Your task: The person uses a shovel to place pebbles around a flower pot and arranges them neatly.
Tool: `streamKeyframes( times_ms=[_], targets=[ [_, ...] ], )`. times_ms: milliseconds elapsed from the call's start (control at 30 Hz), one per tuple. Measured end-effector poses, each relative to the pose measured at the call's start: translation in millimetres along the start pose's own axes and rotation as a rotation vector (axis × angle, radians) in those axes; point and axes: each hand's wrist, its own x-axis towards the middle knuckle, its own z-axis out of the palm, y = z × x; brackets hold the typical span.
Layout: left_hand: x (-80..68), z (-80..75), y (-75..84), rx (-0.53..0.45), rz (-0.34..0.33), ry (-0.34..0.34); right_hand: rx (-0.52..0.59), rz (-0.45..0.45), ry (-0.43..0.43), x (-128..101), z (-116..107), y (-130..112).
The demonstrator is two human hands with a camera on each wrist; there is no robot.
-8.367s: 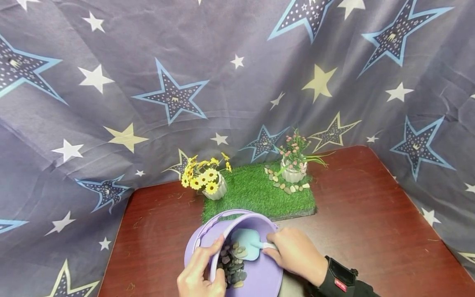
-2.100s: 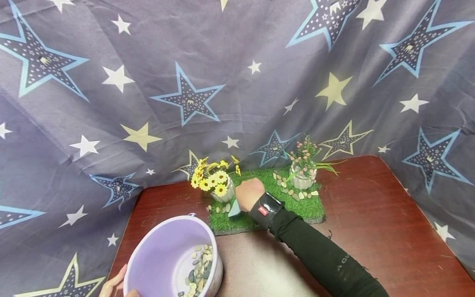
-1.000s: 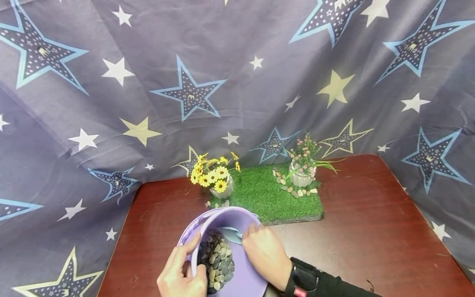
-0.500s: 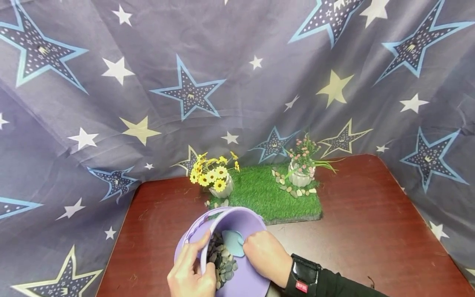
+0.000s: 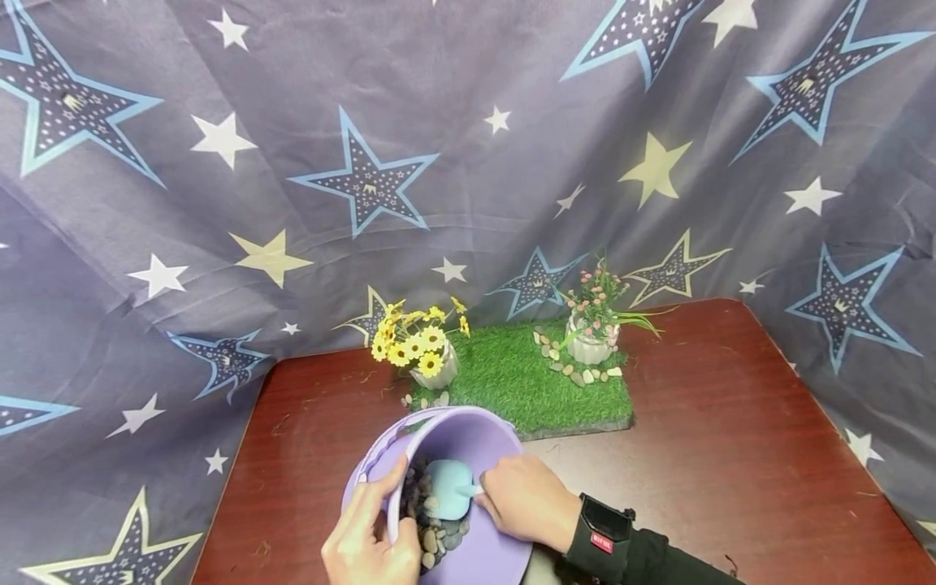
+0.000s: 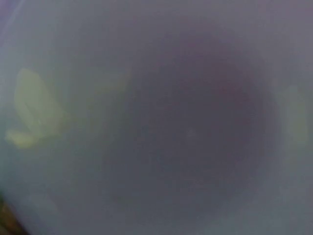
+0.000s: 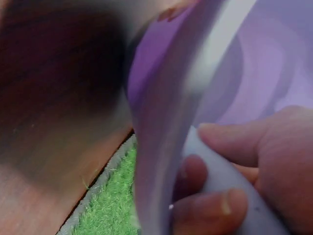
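Observation:
A lilac bucket (image 5: 491, 543) is tilted at the front of the table, its mouth turned toward the right. My left hand (image 5: 373, 532) grips the near-left rim, thumb inside. Dark and tan pebbles (image 5: 433, 546) lie heaped along the bucket's left inner wall. My right hand (image 5: 528, 502) reaches into the mouth and holds a light blue toy shovel (image 5: 449, 489) by its pale handle. The shovel's blade lies over the pebbles. In the right wrist view, fingers and thumb wrap the handle (image 7: 222, 183) beside the rim. The left wrist view is a grey blur.
Behind the bucket is an artificial turf mat (image 5: 519, 382). A pot of yellow flowers (image 5: 436, 366) stands at its left, with several pebbles (image 5: 431, 400) in front. At the right, a pot of pink flowers (image 5: 591, 345) has a curved pebble border (image 5: 578, 375). A starry curtain (image 5: 468, 187) hangs behind.
From the turf near the yellow flowers, my right hand came back into the bucket with the shovel. The bucket was tipped toward it. Lately the blade turned and moved left over the pebbles.

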Motion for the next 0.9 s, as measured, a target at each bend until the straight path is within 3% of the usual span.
streamKeyframes(
  times_ms=[167, 300, 467, 600, 733, 900],
  targets=[
    [5.0, -10.0, -11.1, 0.038, -0.045, 0.022, 0.088, 0.000, 0.031, 2.7, -12.3, 1.9],
    [12.5, -19.8, -19.4, 0.097, -0.121, 0.006, 0.171, 0.001, 0.041, 3.7, -24.0, 4.1],
    [22.7, -29.8, -29.3, 0.153, -0.279, 0.026, 0.279, -0.003, 0.052, 2.0, -44.4, 6.9],
    [31.7, -40.0, -41.9, 0.138, -0.412, 0.060, 0.249, -0.004, 0.100, -1.9, -64.1, 11.9],
    [40.6, -51.9, -62.3, -0.026, -0.595, 0.132, 0.217, 0.016, 0.157, -9.7, -82.2, 23.9],
    [47.3, -66.9, -95.5, -0.267, -0.728, 0.277, 0.212, 0.116, 0.169, -18.9, -92.6, 51.6]
  ],
)
